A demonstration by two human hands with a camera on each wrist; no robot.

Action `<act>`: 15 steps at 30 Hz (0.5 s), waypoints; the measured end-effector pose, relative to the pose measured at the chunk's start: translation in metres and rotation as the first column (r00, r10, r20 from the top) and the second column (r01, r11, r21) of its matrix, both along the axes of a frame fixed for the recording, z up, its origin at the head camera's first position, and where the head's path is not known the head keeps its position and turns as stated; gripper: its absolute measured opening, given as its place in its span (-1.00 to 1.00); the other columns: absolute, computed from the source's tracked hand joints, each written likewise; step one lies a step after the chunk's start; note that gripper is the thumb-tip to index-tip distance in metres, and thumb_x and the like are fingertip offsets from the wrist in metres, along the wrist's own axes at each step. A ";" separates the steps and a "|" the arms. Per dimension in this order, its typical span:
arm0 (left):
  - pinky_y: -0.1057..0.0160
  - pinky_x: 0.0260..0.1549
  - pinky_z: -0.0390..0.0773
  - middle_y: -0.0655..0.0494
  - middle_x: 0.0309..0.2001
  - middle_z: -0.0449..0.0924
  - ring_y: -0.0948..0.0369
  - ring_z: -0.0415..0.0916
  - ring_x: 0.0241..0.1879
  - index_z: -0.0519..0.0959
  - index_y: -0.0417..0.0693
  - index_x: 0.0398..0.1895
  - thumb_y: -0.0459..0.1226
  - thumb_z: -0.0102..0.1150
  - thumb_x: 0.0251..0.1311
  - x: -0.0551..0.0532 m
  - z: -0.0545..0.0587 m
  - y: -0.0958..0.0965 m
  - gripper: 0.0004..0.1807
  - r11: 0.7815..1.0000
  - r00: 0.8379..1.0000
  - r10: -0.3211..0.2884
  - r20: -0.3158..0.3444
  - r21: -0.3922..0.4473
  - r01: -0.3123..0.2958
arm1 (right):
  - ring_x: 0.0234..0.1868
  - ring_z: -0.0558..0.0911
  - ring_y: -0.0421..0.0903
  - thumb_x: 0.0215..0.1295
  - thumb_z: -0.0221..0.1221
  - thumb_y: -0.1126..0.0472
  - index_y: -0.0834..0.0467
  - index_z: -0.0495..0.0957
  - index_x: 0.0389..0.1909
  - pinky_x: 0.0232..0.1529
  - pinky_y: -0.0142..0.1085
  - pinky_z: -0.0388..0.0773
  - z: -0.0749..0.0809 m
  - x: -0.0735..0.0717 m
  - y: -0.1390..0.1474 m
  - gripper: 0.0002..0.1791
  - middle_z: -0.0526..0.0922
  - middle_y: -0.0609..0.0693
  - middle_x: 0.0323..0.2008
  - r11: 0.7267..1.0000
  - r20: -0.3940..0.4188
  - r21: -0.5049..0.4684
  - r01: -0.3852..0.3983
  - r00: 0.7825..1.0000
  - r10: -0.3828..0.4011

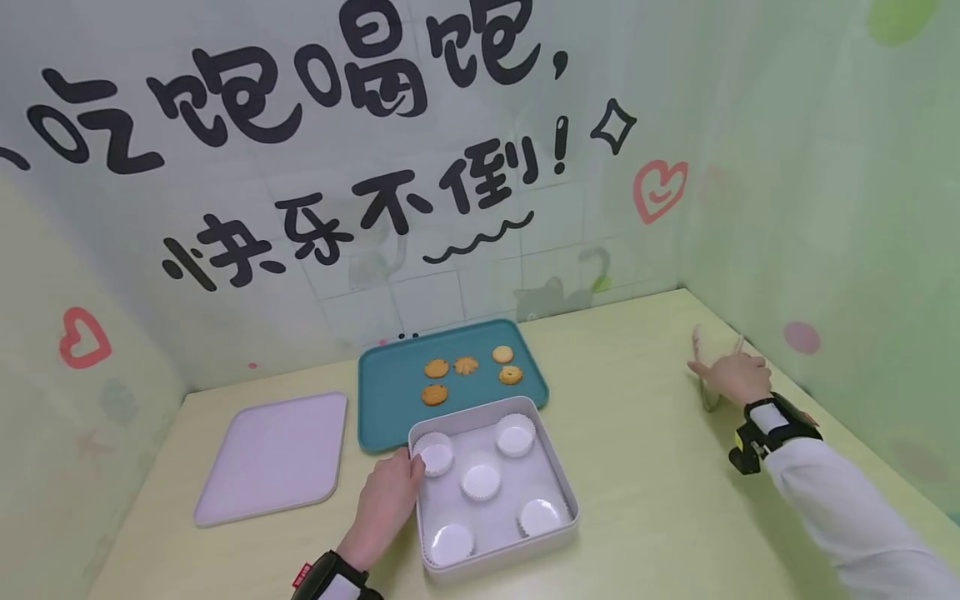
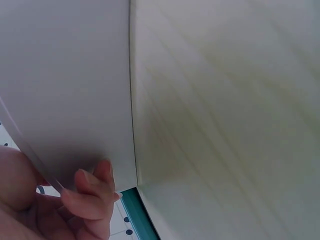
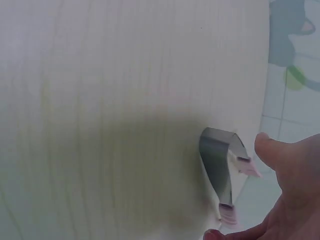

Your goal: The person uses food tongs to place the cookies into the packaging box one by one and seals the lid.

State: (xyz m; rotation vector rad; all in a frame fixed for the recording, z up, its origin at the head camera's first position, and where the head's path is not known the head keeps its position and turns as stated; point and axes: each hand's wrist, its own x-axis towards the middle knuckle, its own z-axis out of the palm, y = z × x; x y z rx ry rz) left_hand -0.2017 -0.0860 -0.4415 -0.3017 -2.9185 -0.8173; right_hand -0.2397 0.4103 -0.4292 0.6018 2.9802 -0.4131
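My left hand (image 1: 386,498) grips the left wall of a square white box (image 1: 495,562), thumb over the rim and fingers against the outer side. The left wrist view shows those fingers (image 2: 92,195) on the box's smooth wall (image 2: 70,75). Inside the box sit several white fluted paper cups (image 1: 480,482). At the far right, my right hand (image 1: 738,377) reaches over small metal tongs (image 3: 216,162) with pink tips. Its thumb and fingers are spread apart around the tongs, with a gap showing in the right wrist view.
Behind the box lies a teal tray (image 1: 386,392) with several cookies (image 1: 435,394) on it. A pale lilac tray (image 1: 277,458) lies to the left. Printed walls enclose the pale wooden table (image 1: 637,433) at the back and both sides.
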 end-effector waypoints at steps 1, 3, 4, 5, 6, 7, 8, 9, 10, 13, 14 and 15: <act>0.21 -0.80 0.24 0.00 -0.68 0.28 0.14 0.27 -0.69 0.36 -0.27 -0.53 -0.29 -0.13 0.23 0.001 0.000 -0.001 -0.76 1.000 1.000 0.003 0.006 0.001 -0.003 | -0.31 0.33 0.40 0.30 -0.23 -0.25 0.66 0.40 -0.31 -0.42 0.03 0.33 -0.002 -0.001 -0.001 -0.11 0.24 0.65 -0.35 1.000 0.021 0.000 -0.003 1.000 0.003; 0.24 -0.80 0.22 0.02 -0.68 0.27 0.16 0.26 -0.70 0.36 -0.27 -0.52 -0.28 -0.14 0.25 0.002 0.000 -0.003 -0.75 1.000 1.000 0.005 0.024 0.005 -0.005 | -0.31 0.34 0.34 0.29 -0.26 -0.28 0.64 0.42 -0.31 -0.42 -0.02 0.33 -0.005 -0.003 -0.002 -0.09 0.26 0.60 -0.35 1.000 0.056 -0.006 0.008 0.998 -0.007; 0.25 -0.80 0.21 0.03 -0.69 0.26 0.17 0.25 -0.71 0.36 -0.27 -0.51 -0.28 -0.14 0.25 0.003 0.001 -0.004 -0.75 1.000 1.000 0.006 0.029 0.009 -0.006 | -0.32 0.34 0.32 0.28 -0.27 -0.29 0.64 0.42 -0.31 -0.43 -0.03 0.33 -0.006 -0.004 -0.003 -0.08 0.26 0.59 -0.35 1.000 0.068 -0.010 0.016 0.998 -0.015; 0.26 -0.80 0.20 0.03 -0.69 0.25 0.18 0.25 -0.71 0.36 -0.27 -0.51 -0.28 -0.15 0.25 0.003 0.001 -0.005 -0.75 1.000 0.999 0.006 0.035 0.012 -0.007 | -0.32 0.35 0.31 0.28 -0.25 -0.29 0.64 0.42 -0.31 -0.44 -0.04 0.34 -0.008 -0.005 -0.003 -0.08 0.27 0.58 -0.36 1.000 0.068 -0.017 0.023 0.997 -0.021; 0.27 -0.81 0.19 0.04 -0.69 0.24 0.19 0.24 -0.72 0.36 -0.27 -0.51 -0.28 -0.16 0.26 0.004 0.001 -0.006 -0.75 1.000 0.999 0.006 0.040 0.013 -0.007 | -0.33 0.36 0.30 0.28 -0.22 -0.27 0.64 0.42 -0.33 -0.46 -0.04 0.35 -0.009 -0.006 -0.004 -0.11 0.27 0.57 -0.38 1.000 0.063 -0.022 0.018 0.998 -0.017; 0.28 -0.81 0.19 0.05 -0.70 0.24 0.19 0.24 -0.72 0.36 -0.27 -0.51 -0.28 -0.16 0.26 0.004 0.001 -0.007 -0.75 1.000 0.999 0.006 0.045 0.014 -0.007 | -0.34 0.37 0.30 0.28 -0.18 -0.24 0.65 0.40 -0.35 -0.47 -0.04 0.36 -0.009 -0.006 -0.004 -0.14 0.27 0.56 -0.39 1.000 0.056 -0.023 0.009 0.998 -0.007; 0.29 -0.81 0.18 0.05 -0.70 0.23 0.20 0.23 -0.72 0.36 -0.27 -0.50 -0.28 -0.16 0.27 0.004 0.000 -0.007 -0.75 1.000 0.999 0.007 0.047 0.014 -0.008 | -0.34 0.37 0.31 0.28 -0.15 -0.21 0.66 0.38 -0.36 -0.49 -0.04 0.36 -0.010 -0.007 -0.005 -0.17 0.27 0.55 -0.41 1.000 0.045 -0.026 -0.004 0.999 0.006; 0.29 -0.81 0.18 0.06 -0.70 0.23 0.20 0.23 -0.73 0.37 -0.27 -0.50 -0.28 -0.16 0.27 0.005 0.001 -0.008 -0.75 1.000 0.999 0.008 0.045 0.017 -0.009 | -0.35 0.38 0.32 0.28 -0.11 -0.16 0.65 0.38 -0.38 -0.50 -0.03 0.36 -0.009 -0.006 -0.005 -0.21 0.28 0.54 -0.42 0.999 0.030 -0.027 -0.023 0.999 0.024; 0.29 -0.81 0.18 0.06 -0.70 0.23 0.21 0.23 -0.73 0.37 -0.27 -0.50 -0.28 -0.16 0.27 0.005 0.001 -0.008 -0.75 1.000 0.999 0.011 0.045 0.018 -0.011 | -0.37 0.39 0.33 0.28 -0.08 -0.12 0.63 0.38 -0.41 -0.51 -0.02 0.37 -0.009 -0.006 -0.005 -0.27 0.29 0.53 -0.44 0.999 0.015 -0.038 -0.034 0.999 0.034; 0.30 -0.81 0.18 0.06 -0.70 0.22 0.21 0.22 -0.73 0.37 -0.27 -0.50 -0.28 -0.15 0.27 0.005 0.001 -0.008 -0.75 1.000 0.999 0.007 0.044 0.028 -0.009 | -0.43 0.43 0.31 0.26 -0.04 -0.01 0.55 0.39 -0.50 -0.55 -0.01 0.36 -0.008 -0.004 -0.006 -0.41 0.33 0.46 -0.51 0.997 -0.015 -0.067 -0.047 0.999 0.046; 0.30 -0.81 0.18 0.06 -0.70 0.22 0.21 0.22 -0.73 0.37 -0.27 -0.50 -0.29 -0.15 0.27 0.006 0.001 -0.007 -0.75 1.000 0.999 0.005 0.042 0.030 -0.007 | -0.47 0.44 0.28 0.26 -0.03 0.01 0.51 0.39 -0.52 -0.57 -0.02 0.36 -0.008 -0.003 -0.006 -0.45 0.34 0.42 -0.54 0.996 -0.026 -0.081 -0.042 0.999 0.040; 0.30 -0.81 0.19 0.06 -0.70 0.22 0.21 0.22 -0.73 0.37 -0.27 -0.50 -0.29 -0.15 0.27 0.005 0.001 -0.007 -0.75 0.999 0.999 0.002 0.041 0.033 -0.004 | -0.51 0.45 0.24 0.24 -0.03 0.03 0.51 0.38 -0.52 -0.58 -0.03 0.35 -0.007 -0.002 -0.007 -0.48 0.36 0.38 -0.56 0.995 -0.038 -0.096 -0.036 0.999 0.032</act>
